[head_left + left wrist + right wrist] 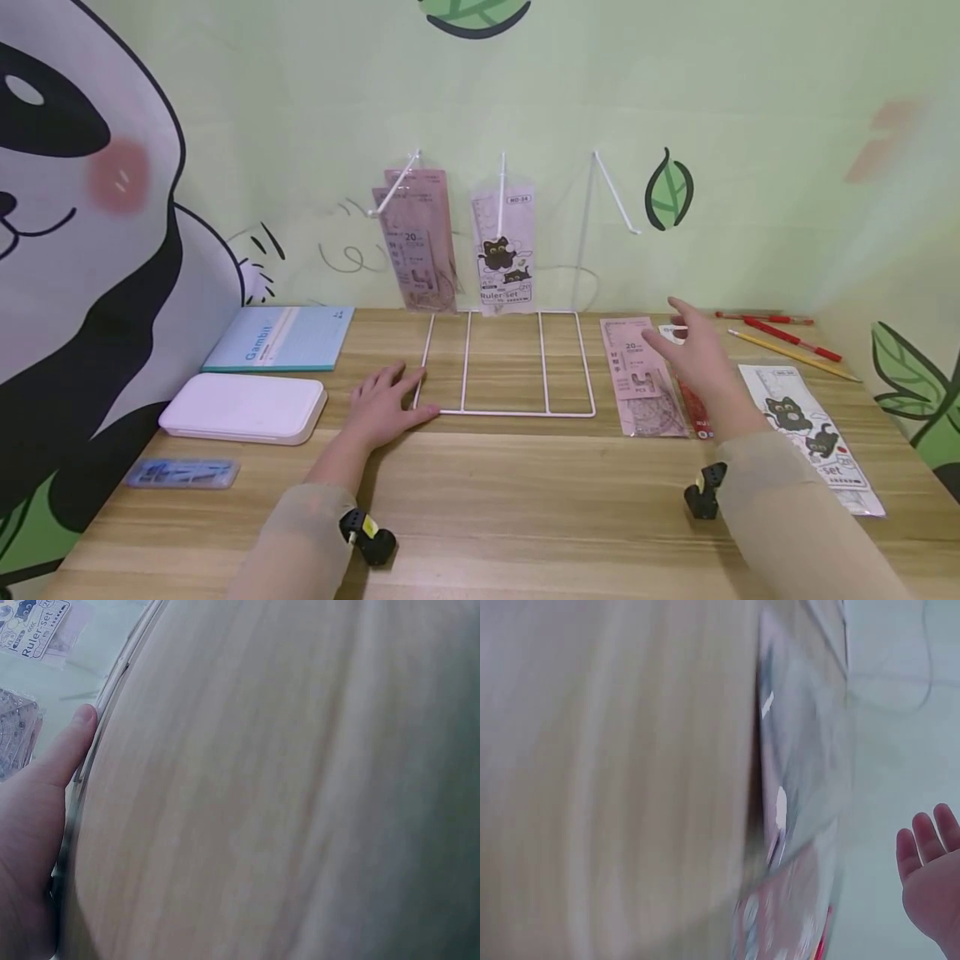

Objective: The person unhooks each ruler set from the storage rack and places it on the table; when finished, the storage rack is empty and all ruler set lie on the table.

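On the table [480,500], the left hand [384,406], fingers spread, is pressing the wire rack [506,365] base at 9 o'clock. The right hand [693,350], fingers relaxed, is hovering over two flat ruler packs [645,375]; two more are hanging at 12 o'clock.

I am sitting at a wooden desk [480,500] in what is looking like a children's stationery corner: a cartoon panda mural [82,250] is covering the wall, and packaged ruler sets [504,250] are hanging on a white wire display rack [506,367].
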Available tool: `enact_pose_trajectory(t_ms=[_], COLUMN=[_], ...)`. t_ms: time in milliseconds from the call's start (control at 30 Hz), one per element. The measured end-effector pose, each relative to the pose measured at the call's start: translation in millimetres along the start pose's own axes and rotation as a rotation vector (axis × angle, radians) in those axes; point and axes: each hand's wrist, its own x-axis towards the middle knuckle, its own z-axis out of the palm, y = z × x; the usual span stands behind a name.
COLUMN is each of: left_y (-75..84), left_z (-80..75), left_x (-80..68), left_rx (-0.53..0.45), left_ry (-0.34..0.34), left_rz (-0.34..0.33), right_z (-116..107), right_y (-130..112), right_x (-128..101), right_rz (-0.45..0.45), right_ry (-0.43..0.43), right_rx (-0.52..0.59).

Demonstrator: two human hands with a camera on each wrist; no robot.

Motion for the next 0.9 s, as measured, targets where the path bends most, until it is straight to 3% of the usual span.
enact_pose_trajectory(t_ms=[333,900], left_y=[0.5,0.5], left_z=[1.1,-0.2], left_x=[-0.1,-0.9], left_rx=[0.006,0.008], left_ry=[0.004,0.007], left_rz=[-0.003,-0.001], right_z=[36.4,70.9], right_y=[-43.0,-112.2], right_x=[15.8,32.2], right_rz=[0.003,-0.135], right_ry=[-0.065,-0.078], right_rx=[0.202,0.283])
